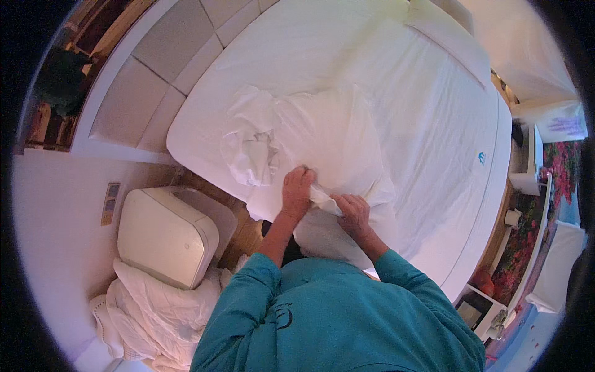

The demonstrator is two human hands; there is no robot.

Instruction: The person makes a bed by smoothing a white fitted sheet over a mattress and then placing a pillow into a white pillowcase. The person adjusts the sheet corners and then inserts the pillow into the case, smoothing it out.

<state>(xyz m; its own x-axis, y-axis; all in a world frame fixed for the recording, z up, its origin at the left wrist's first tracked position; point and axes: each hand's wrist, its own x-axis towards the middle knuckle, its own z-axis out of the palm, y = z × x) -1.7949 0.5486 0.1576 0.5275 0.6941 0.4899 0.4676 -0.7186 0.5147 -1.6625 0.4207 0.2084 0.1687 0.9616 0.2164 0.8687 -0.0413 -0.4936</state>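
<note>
Both my hands are at the near side of the bed, gripping the edge of a loose white pillowcase or cover [334,125]. My left hand [297,191] pinches the fabric on the left, and my right hand [354,214] holds it a short way to the right. Between them a strip of the edge is stretched and folded. The cloth bunches into a crumpled heap on its left part and hangs over the mattress side towards my body. Beneath it lies a white fitted sheet [427,139] on the mattress. What is inside the cover is hidden.
A padded headboard [172,42] borders the bed at the left. Close by on the left stands a white nightstand [162,237], with a heaped cream quilt [158,311] beside it. A white pillow [446,42] lies at the far right corner. Shelving [483,307] lines the right side.
</note>
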